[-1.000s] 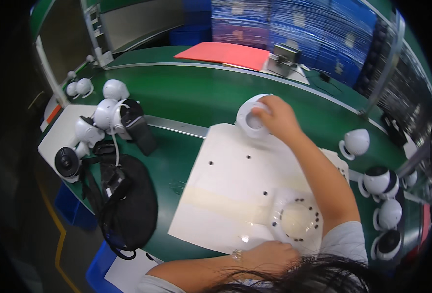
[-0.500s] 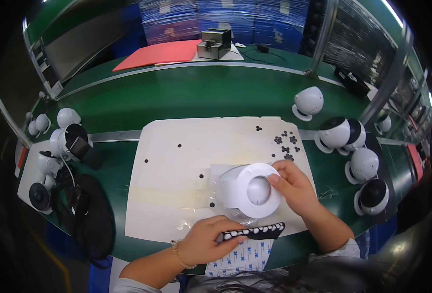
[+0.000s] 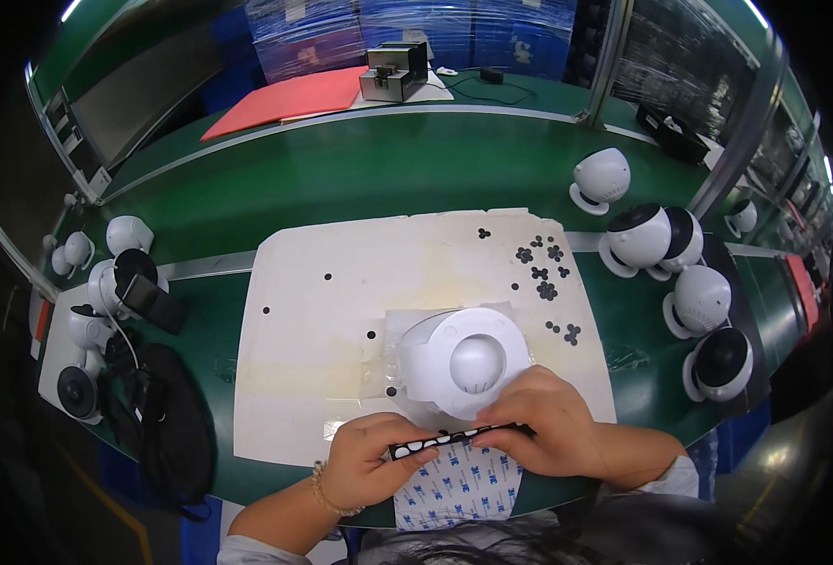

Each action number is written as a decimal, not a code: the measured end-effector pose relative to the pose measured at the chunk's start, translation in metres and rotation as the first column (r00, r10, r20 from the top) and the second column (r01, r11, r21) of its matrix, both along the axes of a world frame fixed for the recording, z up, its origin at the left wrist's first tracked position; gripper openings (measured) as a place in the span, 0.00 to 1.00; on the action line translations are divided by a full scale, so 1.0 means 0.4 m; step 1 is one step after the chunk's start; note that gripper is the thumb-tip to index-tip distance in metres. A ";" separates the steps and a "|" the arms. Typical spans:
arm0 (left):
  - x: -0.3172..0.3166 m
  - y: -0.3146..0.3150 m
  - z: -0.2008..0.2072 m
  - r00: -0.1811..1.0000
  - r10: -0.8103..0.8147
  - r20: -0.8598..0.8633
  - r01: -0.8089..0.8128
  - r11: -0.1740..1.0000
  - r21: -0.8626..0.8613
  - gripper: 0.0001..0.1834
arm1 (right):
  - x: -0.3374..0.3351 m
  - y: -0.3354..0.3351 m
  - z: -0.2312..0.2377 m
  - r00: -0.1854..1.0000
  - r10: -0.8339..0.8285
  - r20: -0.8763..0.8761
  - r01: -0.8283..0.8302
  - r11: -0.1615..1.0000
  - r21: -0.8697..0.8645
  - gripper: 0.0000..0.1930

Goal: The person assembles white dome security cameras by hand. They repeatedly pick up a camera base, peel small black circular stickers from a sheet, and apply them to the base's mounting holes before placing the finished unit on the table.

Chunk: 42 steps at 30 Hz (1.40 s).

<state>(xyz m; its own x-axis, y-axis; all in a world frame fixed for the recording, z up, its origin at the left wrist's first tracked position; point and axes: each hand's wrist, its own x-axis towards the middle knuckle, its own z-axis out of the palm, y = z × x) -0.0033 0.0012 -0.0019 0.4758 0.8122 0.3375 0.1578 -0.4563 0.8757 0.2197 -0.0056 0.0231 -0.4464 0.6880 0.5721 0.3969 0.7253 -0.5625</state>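
Observation:
Between my two hands is a narrow black strip (image 3: 449, 440) dotted with white rounds, apparently a sheet of adhesive pads seen nearly edge-on. My left hand (image 3: 367, 461) pinches its left end between thumb and fingers. At the other end, my right hand (image 3: 553, 426) has its thumb and fingers closed on the strip. Just beyond them a white rounded camera-like device (image 3: 421, 363) lies on clear plastic, its ring-shaped base facing up. A white backing sheet (image 3: 459, 490) with blue print lies below the strip, near the table's front edge.
Under the device is a cream board (image 3: 313, 367) with loose black round pads (image 3: 546, 291), clustered at its right. More white devices (image 3: 703, 301) stand along the right. At the left are other devices (image 3: 88, 327), cables and a black bag (image 3: 176, 414). A metal box (image 3: 395, 73) sits at the back.
My right hand has left the device's ring base and come down to grip the strip's right end. Several black pads now show on the board's right side where that hand was.

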 end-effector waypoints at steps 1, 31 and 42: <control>-0.003 0.000 -0.001 1.000 -0.010 0.009 0.010 1.000 0.000 0.09 | 0.002 0.002 0.000 1.000 0.008 -0.005 -0.008 1.000 -0.006 0.13; 0.006 -0.001 -0.036 0.998 -0.058 -0.007 0.058 0.976 0.209 0.07 | -0.038 -0.004 -0.019 0.987 0.156 -0.041 -0.151 0.982 0.109 0.21; 0.014 -0.004 -0.030 0.998 0.007 -0.056 0.005 0.978 0.209 0.08 | -0.034 -0.019 -0.017 0.933 0.360 0.021 -0.340 0.860 0.380 0.18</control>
<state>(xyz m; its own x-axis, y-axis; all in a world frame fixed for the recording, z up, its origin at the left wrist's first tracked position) 0.0025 -0.0004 -0.0141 0.4979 0.7273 0.4725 0.2049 -0.6280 0.7508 0.2060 -0.0132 0.0162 -0.5828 0.2240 0.7812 0.0566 0.9701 -0.2360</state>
